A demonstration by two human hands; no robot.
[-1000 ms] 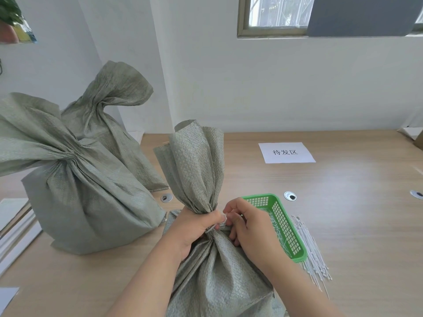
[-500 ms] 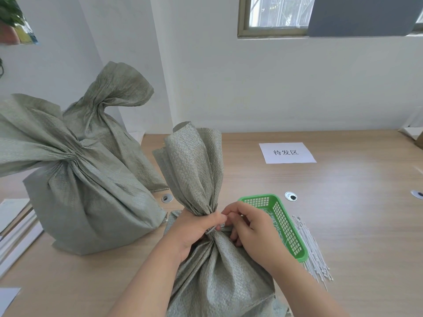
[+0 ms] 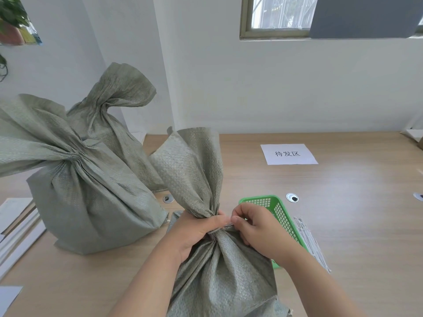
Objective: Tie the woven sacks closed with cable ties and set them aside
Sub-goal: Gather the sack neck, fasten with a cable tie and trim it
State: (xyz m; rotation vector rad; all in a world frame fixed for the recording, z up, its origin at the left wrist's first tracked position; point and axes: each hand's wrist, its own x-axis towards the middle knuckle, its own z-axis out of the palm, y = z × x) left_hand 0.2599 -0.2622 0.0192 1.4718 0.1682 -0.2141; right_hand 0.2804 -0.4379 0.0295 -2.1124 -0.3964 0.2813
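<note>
A grey-green woven sack [image 3: 224, 277] stands on the table right in front of me, its top gathered into a neck with the loose fabric fanning upward. My left hand [image 3: 194, 232] grips that neck from the left. My right hand [image 3: 256, 227] pinches a thin cable tie [image 3: 225, 226] wrapped around the neck, just right of my left thumb. Two other sacks stand to the left: a large one [image 3: 91, 202] with its neck bunched shut, and one behind it [image 3: 114, 115] with a twisted top.
A green plastic basket [image 3: 278, 210] sits just behind my right hand, with a loose bundle of white cable ties [image 3: 310, 241] on the table to its right. A white paper sign [image 3: 288, 153] lies farther back. White boards [image 3: 16, 232] lie at the left edge.
The sack's loose top has leaned slightly left and spread. My right hand has shifted a little along the tie at the neck. My left hand keeps its grip.
</note>
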